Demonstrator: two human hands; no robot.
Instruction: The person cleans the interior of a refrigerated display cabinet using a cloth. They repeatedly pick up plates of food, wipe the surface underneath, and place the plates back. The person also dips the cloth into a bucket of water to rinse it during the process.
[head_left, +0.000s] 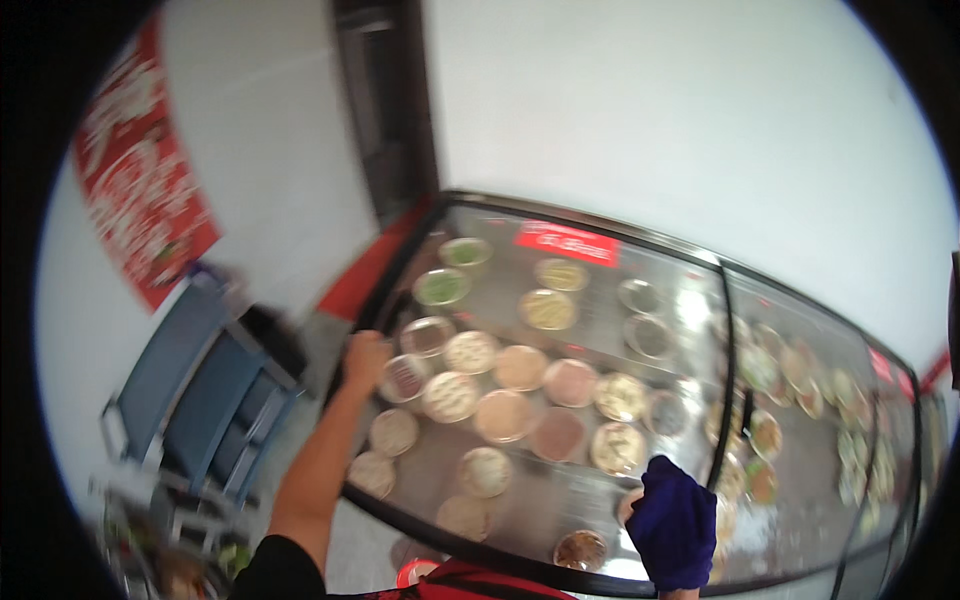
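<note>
A display case (585, 510) with a dark frame and glass stands before me, holding many round bowls of food on metal shelves. At the case's left edge, my left hand (367, 360) is closed against the dark frame. My right hand is mostly covered by a bunched purple cloth (671, 525), at the lower right over the glass; fingers cannot be made out. Near the left hand lie a bowl of dark red food (406, 377) and bowls of pale round pieces (451, 397). Beside the cloth is a bowl of brown food (580, 551).
Blue-grey trolley shelving (214, 397) stands on the left by the wall, below a red poster (142, 180) with writing. Greens and clutter (172, 555) lie lower left. A red container (417, 572) shows under the case edge. A dark doorway (390, 105) is behind.
</note>
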